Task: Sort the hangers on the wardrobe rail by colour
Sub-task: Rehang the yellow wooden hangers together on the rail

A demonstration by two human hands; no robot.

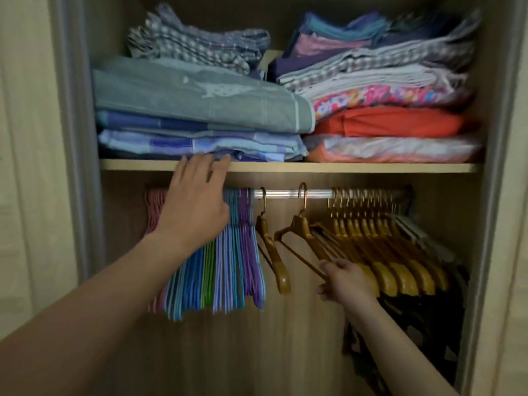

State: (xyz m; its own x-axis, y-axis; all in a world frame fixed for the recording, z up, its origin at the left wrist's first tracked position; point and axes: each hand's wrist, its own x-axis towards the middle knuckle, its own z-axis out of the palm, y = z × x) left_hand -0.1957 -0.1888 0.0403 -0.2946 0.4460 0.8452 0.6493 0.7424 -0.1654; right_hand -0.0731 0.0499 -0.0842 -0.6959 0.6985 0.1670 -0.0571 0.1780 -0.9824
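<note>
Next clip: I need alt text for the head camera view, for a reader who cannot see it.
A person's left hand reaches among thin pink, blue, green and purple hangers on the metal wardrobe rail, while the right hand grips the bottom bar of a brown wooden hanger beside a bunch of matching ones. Folded fabrics fill the wooden shelf above.

Folded linens and clothes stacked on the shelf

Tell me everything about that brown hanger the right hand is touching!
The brown hanger looks like glossy plastic with a gold-coloured hook over the silver rail. It hangs tilted, apart from the brown bunch to its right. Its thin lower bar slants down to the right hand, whose fingers pinch the bar's end.
</note>
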